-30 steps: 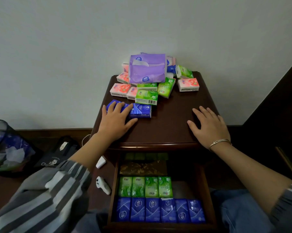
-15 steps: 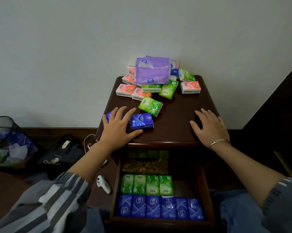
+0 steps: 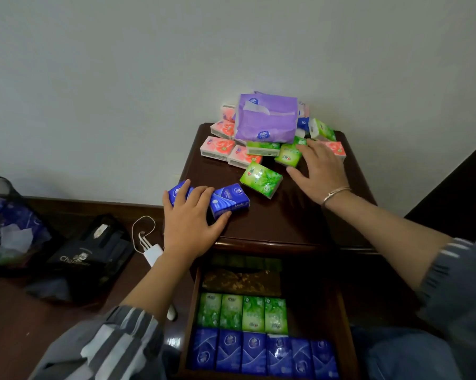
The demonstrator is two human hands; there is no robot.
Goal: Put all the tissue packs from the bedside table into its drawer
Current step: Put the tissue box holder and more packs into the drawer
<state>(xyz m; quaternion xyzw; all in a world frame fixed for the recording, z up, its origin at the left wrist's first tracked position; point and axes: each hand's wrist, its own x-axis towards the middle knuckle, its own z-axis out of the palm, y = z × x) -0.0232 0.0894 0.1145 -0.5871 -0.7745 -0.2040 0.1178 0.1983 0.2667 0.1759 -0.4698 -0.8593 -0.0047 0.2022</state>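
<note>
On the dark bedside table [image 3: 300, 215], a heap of small pink [image 3: 217, 146] and green tissue packs surrounds a big purple pack [image 3: 267, 119] at the back. One green pack [image 3: 261, 180] lies loose in front of the heap. My left hand [image 3: 190, 223] rests flat over two blue packs [image 3: 230, 198] near the front left edge, thumb against the right one. My right hand [image 3: 322, 171] is spread at the heap, fingertips touching a green pack [image 3: 289, 157]. Below, the open drawer [image 3: 343, 325] holds a row of green packs [image 3: 242, 312] and a row of blue packs [image 3: 261, 355].
A bin with a bag [image 3: 1, 223], a black bag [image 3: 91, 250] and a white charger with its cable [image 3: 152, 252] lie on the floor to the left. Dark furniture [image 3: 464, 187] stands at the right. The wall is close behind the table.
My right hand has moved from the table's front right up to the heap of packs. My left hand has stayed on the blue packs.
</note>
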